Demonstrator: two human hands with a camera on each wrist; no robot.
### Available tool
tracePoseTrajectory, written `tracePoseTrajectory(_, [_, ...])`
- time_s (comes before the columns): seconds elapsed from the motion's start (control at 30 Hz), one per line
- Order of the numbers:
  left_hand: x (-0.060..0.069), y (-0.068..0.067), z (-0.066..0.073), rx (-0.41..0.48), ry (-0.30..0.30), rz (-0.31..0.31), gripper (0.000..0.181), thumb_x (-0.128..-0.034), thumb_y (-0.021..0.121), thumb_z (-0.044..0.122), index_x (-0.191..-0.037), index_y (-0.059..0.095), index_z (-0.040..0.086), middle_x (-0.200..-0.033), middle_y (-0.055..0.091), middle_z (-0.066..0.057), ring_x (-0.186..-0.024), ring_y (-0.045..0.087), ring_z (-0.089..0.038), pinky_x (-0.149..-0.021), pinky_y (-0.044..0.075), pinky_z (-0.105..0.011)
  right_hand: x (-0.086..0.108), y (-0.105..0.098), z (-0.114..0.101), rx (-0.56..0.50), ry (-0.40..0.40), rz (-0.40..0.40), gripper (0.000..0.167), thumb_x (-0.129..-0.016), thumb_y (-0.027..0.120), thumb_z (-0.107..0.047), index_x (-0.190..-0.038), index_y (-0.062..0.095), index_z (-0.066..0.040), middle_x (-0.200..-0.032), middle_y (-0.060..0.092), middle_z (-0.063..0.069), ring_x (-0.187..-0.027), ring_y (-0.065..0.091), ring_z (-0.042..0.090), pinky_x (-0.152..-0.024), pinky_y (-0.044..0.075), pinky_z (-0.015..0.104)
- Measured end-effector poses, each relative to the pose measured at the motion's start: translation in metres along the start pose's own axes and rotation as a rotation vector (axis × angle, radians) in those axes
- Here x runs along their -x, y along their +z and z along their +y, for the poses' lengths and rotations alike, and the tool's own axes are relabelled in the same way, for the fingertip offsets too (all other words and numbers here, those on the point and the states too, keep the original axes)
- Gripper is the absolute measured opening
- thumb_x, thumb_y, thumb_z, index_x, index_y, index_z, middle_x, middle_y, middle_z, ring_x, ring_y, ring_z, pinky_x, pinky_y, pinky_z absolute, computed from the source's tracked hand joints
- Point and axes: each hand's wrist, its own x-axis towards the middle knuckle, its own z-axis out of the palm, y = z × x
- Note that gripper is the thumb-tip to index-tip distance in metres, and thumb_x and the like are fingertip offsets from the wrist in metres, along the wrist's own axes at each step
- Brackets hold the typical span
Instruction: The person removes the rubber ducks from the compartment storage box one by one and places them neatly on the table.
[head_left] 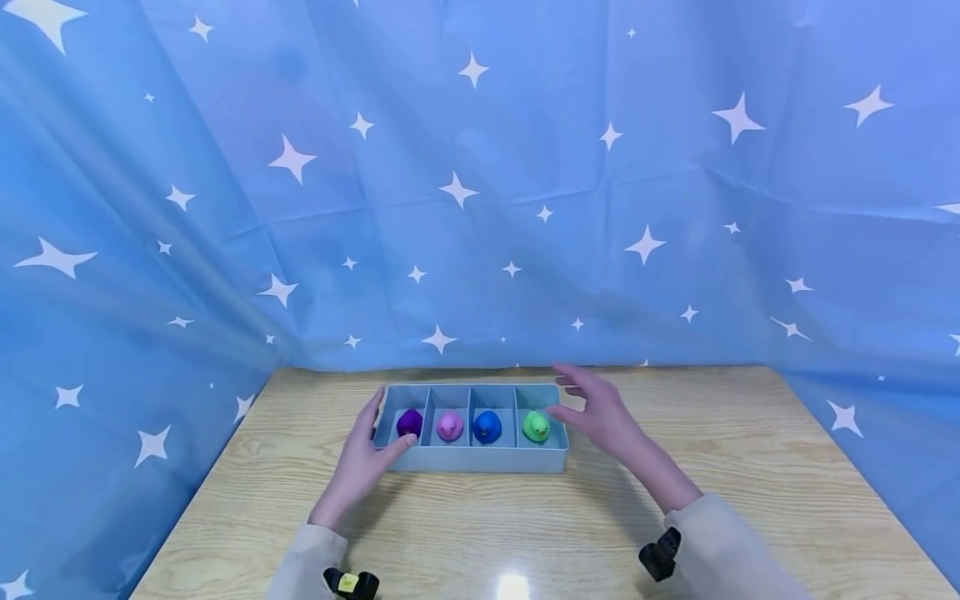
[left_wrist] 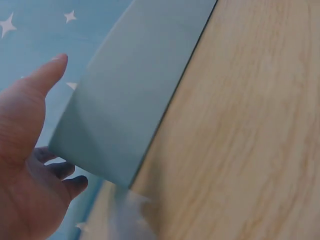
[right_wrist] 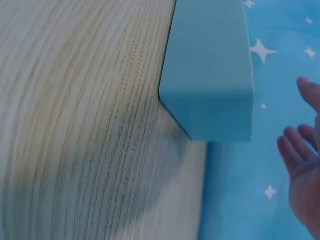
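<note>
A light blue-grey box with a row of compartments sits on the table, one small toy duck in each. From left to right are a purple duck, a pink duck, a blue duck and a green duck. My left hand is at the box's left end, thumb stretched over the front corner; in the left wrist view its fingers lie against or just behind the end wall. Beside the right end, my right hand hovers with spread fingers, apart from the box in the right wrist view.
The box stands near the back of a wooden table. Behind it and along both sides hangs a blue curtain with white stars. Small black devices are strapped at both sleeves.
</note>
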Motion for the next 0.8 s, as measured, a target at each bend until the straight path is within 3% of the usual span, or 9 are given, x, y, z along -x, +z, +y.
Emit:
tracePoseTrajectory(0.2, [0.0, 0.004, -0.012, 0.053, -0.002, 0.013, 0.092, -0.0944, 0.077, 0.031, -0.164, 0.022, 0.01, -0.162, 0.032, -0.023, -0.148, 0.032, -0.038, -0.119, 0.028, -0.052, -0.008, 0.014, 0.002, 0.002, 0.047, -0.077, 0.06, -0.089, 0.08, -0.007, -0.143, 0.055, 0.003, -0.136, 0.06, 0.024, -0.121, 0.061, 0.044, -0.1, 0.05, 0.057])
tracePoseTrajectory(0.37, [-0.001, 0.007, -0.015, 0.039, -0.008, 0.008, 0.087, -0.097, 0.073, 0.033, -0.164, 0.023, 0.012, -0.165, 0.028, -0.019, -0.15, 0.027, -0.038, -0.12, 0.026, -0.052, -0.012, 0.019, 0.002, -0.01, 0.087, -0.136, 0.06, -0.09, 0.08, -0.009, -0.144, 0.055, 0.001, -0.14, 0.058, 0.023, -0.123, 0.059, 0.044, -0.101, 0.05, 0.057])
tracePoseTrajectory(0.67, [-0.004, 0.008, -0.015, 0.028, -0.021, 0.004, 0.083, -0.0998, 0.069, 0.033, -0.165, 0.022, 0.014, -0.167, 0.024, -0.018, -0.153, 0.02, -0.039, -0.122, 0.022, -0.055, -0.023, 0.019, 0.007, 0.1, 0.02, -0.285, 0.048, -0.093, 0.075, -0.008, -0.136, 0.059, 0.007, -0.132, 0.064, 0.023, -0.121, 0.06, 0.041, -0.101, 0.049, 0.057])
tracePoseTrajectory(0.8, [-0.005, 0.01, -0.02, 0.054, -0.05, -0.003, 0.08, -0.1011, 0.068, 0.03, -0.165, 0.022, 0.013, -0.167, 0.023, -0.018, -0.153, 0.018, -0.039, -0.123, 0.018, -0.054, -0.027, 0.016, 0.007, 0.128, 0.034, -0.359, 0.045, -0.093, 0.075, -0.007, -0.134, 0.062, 0.006, -0.129, 0.066, 0.02, -0.119, 0.062, 0.037, -0.1, 0.051, 0.054])
